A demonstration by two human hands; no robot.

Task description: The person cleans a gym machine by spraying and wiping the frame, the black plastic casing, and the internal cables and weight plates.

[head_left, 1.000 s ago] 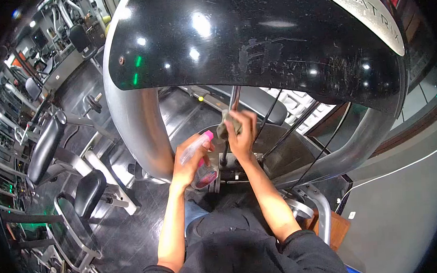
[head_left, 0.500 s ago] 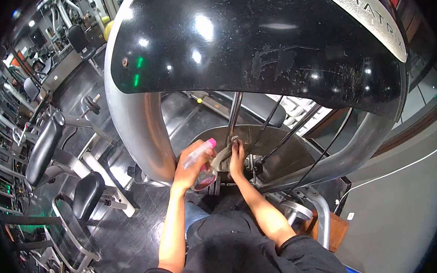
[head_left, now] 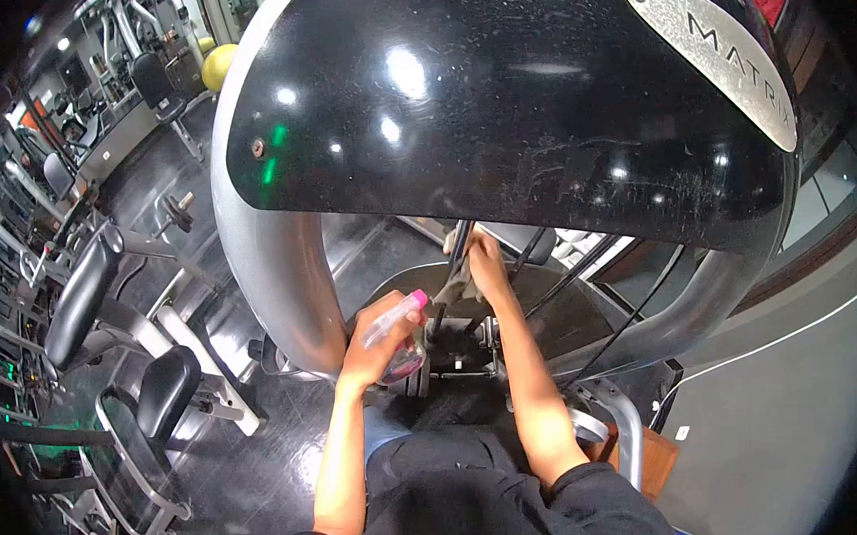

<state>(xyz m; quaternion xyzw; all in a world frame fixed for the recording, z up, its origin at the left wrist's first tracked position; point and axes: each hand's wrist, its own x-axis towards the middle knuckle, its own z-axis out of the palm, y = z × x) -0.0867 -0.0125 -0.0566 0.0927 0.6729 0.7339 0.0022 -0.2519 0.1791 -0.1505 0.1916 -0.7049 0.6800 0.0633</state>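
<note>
My left hand (head_left: 363, 352) is closed around a clear spray bottle (head_left: 390, 321) with a pink nozzle, tilted up to the right. Some pinkish liquid shows low in the bottle, though my fingers cover part of it. Up and to the right, my right hand (head_left: 487, 262) grips a greyish cloth (head_left: 453, 287) wrapped against an upright metal rod (head_left: 463, 234) of the gym machine. The rod passes beneath the machine's black glossy panel (head_left: 497, 106). Part of the cloth lies hidden behind my fingers.
A thick silver frame tube (head_left: 287, 276) curves down at my left, and another (head_left: 686, 311) at my right. Black cables run slantwise beside the rod. Padded benches (head_left: 85, 293) and a yellow ball (head_left: 220, 67) stand to the left. A white cord (head_left: 776, 334) crosses the right side.
My right hand has moved up along the rod with the cloth, its fingers now wrapped around rather than extended. My left hand stays nearly in place with the bottle. The view has shifted slightly.
</note>
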